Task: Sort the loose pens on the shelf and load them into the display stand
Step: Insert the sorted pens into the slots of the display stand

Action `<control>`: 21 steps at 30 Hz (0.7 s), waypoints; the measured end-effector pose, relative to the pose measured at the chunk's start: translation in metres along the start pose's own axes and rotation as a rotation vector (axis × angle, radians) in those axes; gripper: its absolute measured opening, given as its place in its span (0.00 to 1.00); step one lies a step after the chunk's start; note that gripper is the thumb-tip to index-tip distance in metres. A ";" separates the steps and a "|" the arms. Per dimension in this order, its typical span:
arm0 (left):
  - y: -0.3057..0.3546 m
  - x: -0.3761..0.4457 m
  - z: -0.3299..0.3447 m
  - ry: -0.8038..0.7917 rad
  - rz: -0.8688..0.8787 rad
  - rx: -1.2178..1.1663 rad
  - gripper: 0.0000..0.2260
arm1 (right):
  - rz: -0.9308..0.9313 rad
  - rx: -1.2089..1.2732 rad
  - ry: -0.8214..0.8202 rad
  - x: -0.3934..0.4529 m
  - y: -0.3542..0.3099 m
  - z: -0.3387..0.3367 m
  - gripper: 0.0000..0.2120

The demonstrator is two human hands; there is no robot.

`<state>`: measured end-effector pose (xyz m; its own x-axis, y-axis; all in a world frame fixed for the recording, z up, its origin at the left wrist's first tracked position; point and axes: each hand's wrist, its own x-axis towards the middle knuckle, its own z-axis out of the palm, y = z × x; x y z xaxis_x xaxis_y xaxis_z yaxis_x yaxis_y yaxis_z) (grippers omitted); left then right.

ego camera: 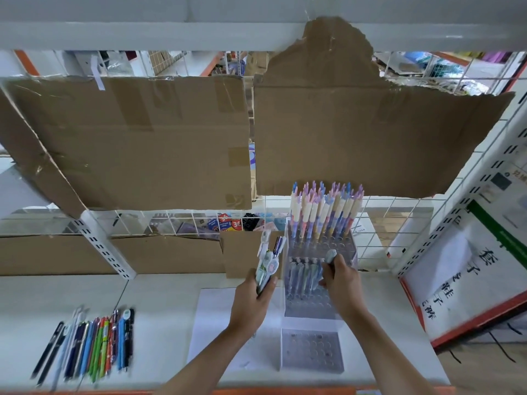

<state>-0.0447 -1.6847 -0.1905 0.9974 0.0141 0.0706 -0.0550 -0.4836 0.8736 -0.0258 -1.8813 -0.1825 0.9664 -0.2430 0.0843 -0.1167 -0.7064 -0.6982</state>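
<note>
White shelf [159, 292], clear tiered stand [316, 306]

The left hand [252, 295] grips a bundle of pens [266, 265], their caps pointing up and away. Just to its right, the right hand [340, 283] pinches a single pen [330, 256] over the middle tier of the clear display stand [319, 309]. The far tier is packed with upright pastel pens [325, 212], and the middle tier holds a partial row. On the white shelf [159, 295], well to the left, lies a row of loose pens [94, 346]. Brown cardboard sheets [128, 143] hang on the wire grid behind.
</note>
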 end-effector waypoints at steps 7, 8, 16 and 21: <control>0.001 0.000 -0.002 0.002 -0.015 0.007 0.10 | 0.041 -0.025 -0.008 -0.001 0.010 0.004 0.10; 0.001 0.000 -0.002 0.002 -0.015 0.009 0.10 | 0.062 -0.020 -0.029 -0.004 0.012 0.006 0.12; 0.003 0.000 0.000 -0.019 -0.004 0.010 0.10 | 0.190 0.016 -0.127 -0.008 0.019 0.024 0.14; 0.005 -0.001 0.000 -0.025 0.000 0.010 0.10 | 0.157 -0.017 -0.119 -0.011 0.018 0.018 0.09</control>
<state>-0.0457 -1.6868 -0.1862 0.9982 -0.0078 0.0587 -0.0549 -0.4924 0.8686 -0.0347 -1.8792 -0.2094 0.9560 -0.2718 -0.1099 -0.2713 -0.6776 -0.6836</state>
